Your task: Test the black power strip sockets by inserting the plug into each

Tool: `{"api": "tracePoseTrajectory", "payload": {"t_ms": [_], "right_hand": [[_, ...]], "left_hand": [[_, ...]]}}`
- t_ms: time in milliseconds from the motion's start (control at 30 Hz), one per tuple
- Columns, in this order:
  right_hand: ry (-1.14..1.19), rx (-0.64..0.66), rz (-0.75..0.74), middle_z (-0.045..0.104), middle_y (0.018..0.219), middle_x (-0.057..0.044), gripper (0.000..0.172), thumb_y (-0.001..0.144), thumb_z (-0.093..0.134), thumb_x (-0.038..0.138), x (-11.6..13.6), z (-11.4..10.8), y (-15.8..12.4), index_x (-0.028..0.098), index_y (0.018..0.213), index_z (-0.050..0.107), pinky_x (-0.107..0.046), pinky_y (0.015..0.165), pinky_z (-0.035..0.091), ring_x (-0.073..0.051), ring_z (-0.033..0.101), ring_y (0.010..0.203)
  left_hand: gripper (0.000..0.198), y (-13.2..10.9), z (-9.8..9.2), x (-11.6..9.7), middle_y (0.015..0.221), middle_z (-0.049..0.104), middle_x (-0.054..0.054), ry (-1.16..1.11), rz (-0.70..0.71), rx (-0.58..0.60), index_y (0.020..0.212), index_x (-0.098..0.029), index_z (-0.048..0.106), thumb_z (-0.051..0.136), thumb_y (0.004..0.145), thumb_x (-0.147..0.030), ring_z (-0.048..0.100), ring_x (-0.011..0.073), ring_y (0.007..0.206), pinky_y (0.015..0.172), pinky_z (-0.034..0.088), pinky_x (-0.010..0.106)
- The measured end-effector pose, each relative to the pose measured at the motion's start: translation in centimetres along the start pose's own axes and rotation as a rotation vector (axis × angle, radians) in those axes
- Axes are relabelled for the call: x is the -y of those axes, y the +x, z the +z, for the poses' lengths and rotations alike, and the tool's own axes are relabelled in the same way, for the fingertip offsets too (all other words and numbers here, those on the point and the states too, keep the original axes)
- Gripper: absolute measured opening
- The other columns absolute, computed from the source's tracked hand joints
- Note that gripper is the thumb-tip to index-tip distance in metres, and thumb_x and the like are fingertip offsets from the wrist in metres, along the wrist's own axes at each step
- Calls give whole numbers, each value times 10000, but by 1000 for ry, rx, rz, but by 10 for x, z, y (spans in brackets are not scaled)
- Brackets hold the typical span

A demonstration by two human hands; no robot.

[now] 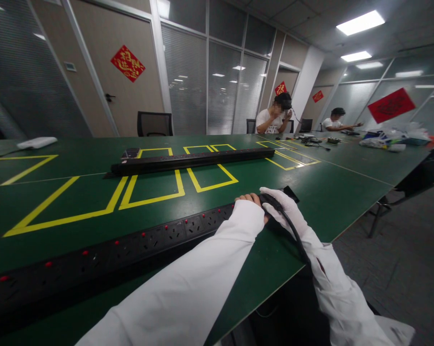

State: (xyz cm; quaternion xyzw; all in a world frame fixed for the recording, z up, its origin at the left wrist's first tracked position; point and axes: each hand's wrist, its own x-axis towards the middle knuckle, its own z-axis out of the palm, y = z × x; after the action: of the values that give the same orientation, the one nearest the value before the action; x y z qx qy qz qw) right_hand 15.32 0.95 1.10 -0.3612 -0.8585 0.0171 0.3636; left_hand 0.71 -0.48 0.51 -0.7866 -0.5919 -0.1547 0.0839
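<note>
A long black power strip (174, 231) with a row of sockets and red buttons lies slantwise across the near side of the green table. My left hand (251, 199), in a white sleeve, curls its fingers over the strip's far right end. Right against it, my right hand (287, 209), in a white glove, closes on a thick black cable (292, 230). The cable runs back from the glove along my right forearm toward the table edge. Beyond the glove a small flat black piece (291, 193) sticks out. Where cable and strip meet is mostly hidden by my fingers.
A second black strip (195, 161) lies farther back across yellow tape outlines on the table (217, 216). A white device (37, 142) sits at the far left. Two people (274, 117) sit at the far side, near cables and plastic bags (393, 137). Chairs (154, 124) stand around.
</note>
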Motion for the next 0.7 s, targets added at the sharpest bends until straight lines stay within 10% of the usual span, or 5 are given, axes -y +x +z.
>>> {"api": "tracePoseTrajectory", "payload": {"t_ms": [700], "right_hand": [[-44,-24,1,527,1244,-58,425,843,526,270,1,-2,-3,245,1260,451,-372,994,405,-202,512,1114]], "left_hand": [[684,-1,-8,0,1060,544,228,-13,-8,30,1199,15,416,547,756,-490,512,309,902,757,354,407]]}}
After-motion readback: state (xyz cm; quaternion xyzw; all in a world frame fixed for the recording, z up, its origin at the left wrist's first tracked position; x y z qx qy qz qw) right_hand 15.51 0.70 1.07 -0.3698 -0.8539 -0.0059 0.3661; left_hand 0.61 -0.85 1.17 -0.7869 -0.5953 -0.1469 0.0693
